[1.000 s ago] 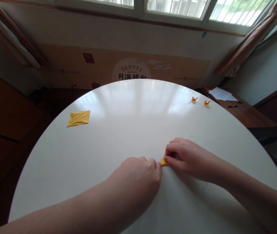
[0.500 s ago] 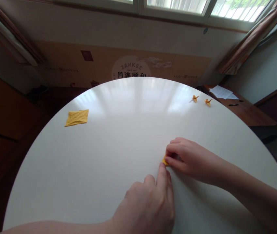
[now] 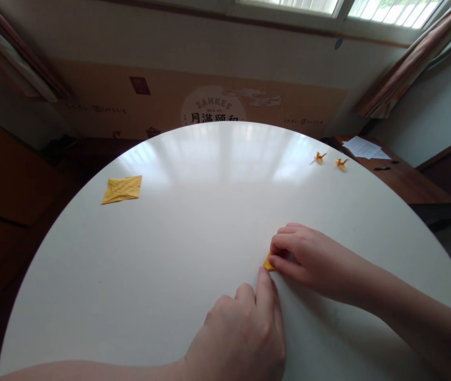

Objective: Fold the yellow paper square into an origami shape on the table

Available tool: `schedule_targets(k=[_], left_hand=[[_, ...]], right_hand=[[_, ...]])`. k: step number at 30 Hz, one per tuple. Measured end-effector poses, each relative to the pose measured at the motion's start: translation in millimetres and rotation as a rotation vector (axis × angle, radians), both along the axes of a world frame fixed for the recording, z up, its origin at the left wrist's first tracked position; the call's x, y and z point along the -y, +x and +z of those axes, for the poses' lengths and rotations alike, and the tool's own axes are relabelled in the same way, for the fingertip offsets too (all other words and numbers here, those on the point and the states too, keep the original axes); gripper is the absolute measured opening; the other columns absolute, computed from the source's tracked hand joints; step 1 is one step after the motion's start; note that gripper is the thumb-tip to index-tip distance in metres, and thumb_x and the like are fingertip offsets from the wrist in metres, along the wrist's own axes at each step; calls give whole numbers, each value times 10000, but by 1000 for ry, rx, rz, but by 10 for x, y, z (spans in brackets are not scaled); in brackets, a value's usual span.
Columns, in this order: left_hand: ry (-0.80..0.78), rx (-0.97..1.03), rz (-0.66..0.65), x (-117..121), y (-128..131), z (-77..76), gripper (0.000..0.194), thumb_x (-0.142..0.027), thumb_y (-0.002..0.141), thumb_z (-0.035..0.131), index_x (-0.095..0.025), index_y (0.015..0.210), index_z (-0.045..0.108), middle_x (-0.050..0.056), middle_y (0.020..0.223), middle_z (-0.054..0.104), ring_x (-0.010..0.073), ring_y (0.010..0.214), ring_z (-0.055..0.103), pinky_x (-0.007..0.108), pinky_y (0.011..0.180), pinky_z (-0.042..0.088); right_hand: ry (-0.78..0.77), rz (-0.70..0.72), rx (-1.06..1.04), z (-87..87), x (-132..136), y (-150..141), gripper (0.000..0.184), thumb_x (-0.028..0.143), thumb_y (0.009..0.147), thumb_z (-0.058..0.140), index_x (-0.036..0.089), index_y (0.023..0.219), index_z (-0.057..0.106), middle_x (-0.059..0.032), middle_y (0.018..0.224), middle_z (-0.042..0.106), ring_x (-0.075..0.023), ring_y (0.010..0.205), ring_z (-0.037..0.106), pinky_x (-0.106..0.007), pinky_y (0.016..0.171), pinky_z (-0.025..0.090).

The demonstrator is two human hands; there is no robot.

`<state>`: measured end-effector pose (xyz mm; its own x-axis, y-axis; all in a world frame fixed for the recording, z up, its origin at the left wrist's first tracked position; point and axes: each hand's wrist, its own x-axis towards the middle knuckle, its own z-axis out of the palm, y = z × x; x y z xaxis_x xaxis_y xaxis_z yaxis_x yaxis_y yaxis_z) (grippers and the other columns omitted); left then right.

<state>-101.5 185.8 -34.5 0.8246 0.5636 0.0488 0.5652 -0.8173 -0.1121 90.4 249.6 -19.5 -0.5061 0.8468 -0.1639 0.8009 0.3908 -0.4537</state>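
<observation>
A small piece of folded yellow paper lies on the white round table, its right part covered by fingers. My right hand pinches it between thumb and curled fingers. From the near side, my left hand reaches in with one finger straight, its tip pressed at the paper's lower left edge. The other fingers of that hand are bent close together. How the paper is folded under the fingertips cannot be made out.
A flat creased yellow paper sheet lies at the table's left. Two small orange-yellow folded paper birds stand near the far right edge. Beyond that edge, white printed sheets rest on a brown wooden surface. The table's rim curves near the wall.
Slightly more of the folded yellow paper shows between the fingertips, as my left fingertip has slid a little down and left. My right hand keeps its pinch. The view has shifted slightly.
</observation>
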Motion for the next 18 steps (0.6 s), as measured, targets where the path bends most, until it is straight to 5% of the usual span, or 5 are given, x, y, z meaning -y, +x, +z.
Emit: schedule_targets(k=[18], left_hand=[[99,20,-34,12,5,34,392,-125,878,437,-27,1163,688,267,1146,694,190,508,579,278,326,405]], right_hand=[[0,0,-4,-5,-17,7,203,188,895,576,186,696,615,-39,768,658,-199,809,579,-300,695,425]])
